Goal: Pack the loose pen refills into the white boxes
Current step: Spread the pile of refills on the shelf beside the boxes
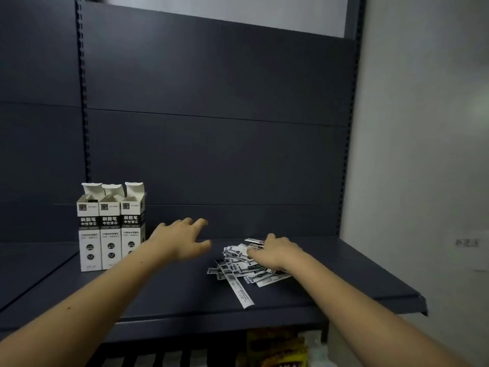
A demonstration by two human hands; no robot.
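Note:
Three tall white boxes (109, 229) with black labels stand side by side at the left of the dark shelf (172, 292), their top flaps open. A heap of pen refills (239, 266) in white wrappers lies at the right; one long wrapped refill (241, 290) sticks out toward me. My right hand (275, 251) rests palm down on the heap, fingers curled into the top wrappers. My left hand (182, 238) hovers between the boxes and the heap with spread fingers, holding nothing.
The shelf's dark back panel (211, 128) rises behind. A grey wall (423, 154) stands at the right, past the shelf's end (420, 303). Below the shelf sits a yellow packet (275, 348) beside other goods.

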